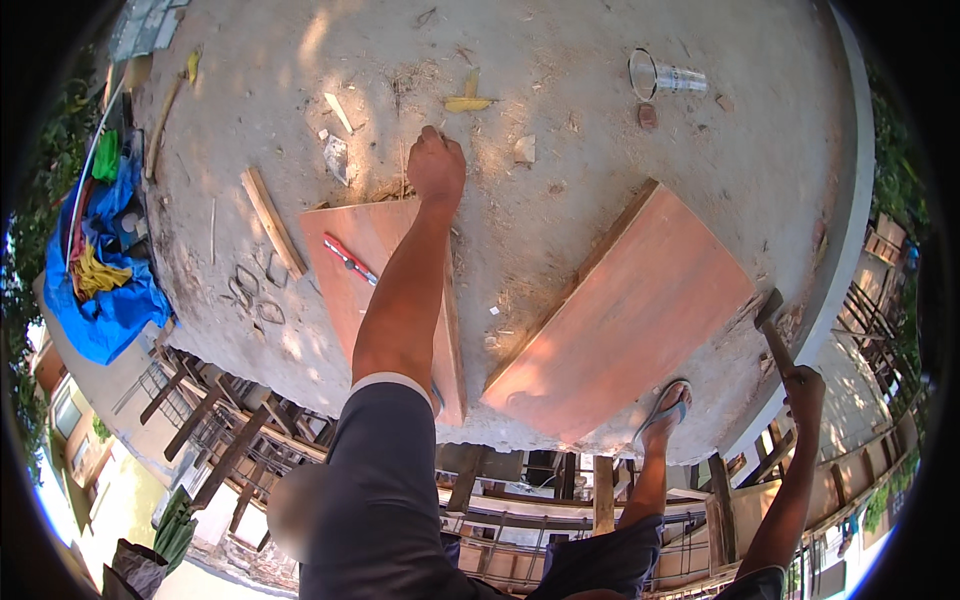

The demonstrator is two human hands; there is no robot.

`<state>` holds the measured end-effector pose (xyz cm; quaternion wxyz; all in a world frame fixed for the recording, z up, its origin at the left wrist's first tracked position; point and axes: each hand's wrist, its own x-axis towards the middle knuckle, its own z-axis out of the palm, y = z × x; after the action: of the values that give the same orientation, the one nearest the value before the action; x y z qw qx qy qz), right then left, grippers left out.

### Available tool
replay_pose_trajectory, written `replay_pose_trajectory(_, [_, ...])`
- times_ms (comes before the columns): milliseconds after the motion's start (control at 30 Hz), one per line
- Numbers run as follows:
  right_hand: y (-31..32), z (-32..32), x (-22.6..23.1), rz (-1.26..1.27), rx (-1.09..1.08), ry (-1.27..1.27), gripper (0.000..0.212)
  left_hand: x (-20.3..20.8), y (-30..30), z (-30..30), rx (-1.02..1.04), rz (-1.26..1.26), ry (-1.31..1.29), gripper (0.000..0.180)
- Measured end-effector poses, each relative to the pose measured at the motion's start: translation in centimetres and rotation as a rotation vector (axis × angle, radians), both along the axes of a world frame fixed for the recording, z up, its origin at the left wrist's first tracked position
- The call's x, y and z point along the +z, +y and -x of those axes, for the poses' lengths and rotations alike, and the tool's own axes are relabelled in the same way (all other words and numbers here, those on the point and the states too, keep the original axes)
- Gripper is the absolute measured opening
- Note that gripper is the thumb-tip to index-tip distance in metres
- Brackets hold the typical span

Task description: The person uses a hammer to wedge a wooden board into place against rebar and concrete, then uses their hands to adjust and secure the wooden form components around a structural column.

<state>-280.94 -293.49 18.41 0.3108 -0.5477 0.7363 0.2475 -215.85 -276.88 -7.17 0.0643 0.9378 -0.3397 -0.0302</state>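
My left hand (437, 168) is closed just beyond the far edge of the left wooden panel (330, 235), close to the ground. What its fingers hold, if anything, is hidden. At the right, my right hand (803, 392) grips a hammer (777, 343) by its handle, with the head up beside the right panel's corner. A second, reddish-brown panel (630, 310) lies tilted to the right of my left arm, its wooden edge strip showing. On the left panel rests a slim red and black tool (350, 258), partly behind my forearm.
A wood batten (272, 222) lies left of the panels, near some wire loops (257, 290). A clear plastic cup (675, 78) is on its side at the far right. Blue tarpaulin (100, 310) bunches at the left edge. My sandalled foot (662, 412) stands beside the right panel. Rebar and timbers (235, 450) lie below the slab edge.
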Motion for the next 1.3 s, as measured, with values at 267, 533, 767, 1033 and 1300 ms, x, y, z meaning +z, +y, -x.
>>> replay_pose_trajectory(267, [0.1,-0.8,-0.2,0.030,-0.030,0.022,0.017,-1.7,-1.4,-12.0,0.187,0.337,0.315,0.022])
replay_pose_trajectory(533, [-0.1,1.0,-1.0,0.010,-0.004,0.035,0.021,-2.1,-2.3,-13.9,0.188,0.209,0.211,0.029])
replay_pose_trajectory(767, [0.1,0.3,-2.3,0.029,0.013,0.016,0.022,-2.0,-1.4,-15.9,0.091,0.142,0.122,0.026])
replay_pose_trajectory(1033, [1.2,-2.0,0.2,0.121,0.150,0.109,0.015,-3.1,-5.9,-15.5,0.156,-0.091,0.391,0.029])
replay_pose_trajectory(1300, [0.2,-1.8,1.3,0.044,0.124,0.264,0.019,-4.5,0.0,-16.5,0.364,0.173,0.830,0.039])
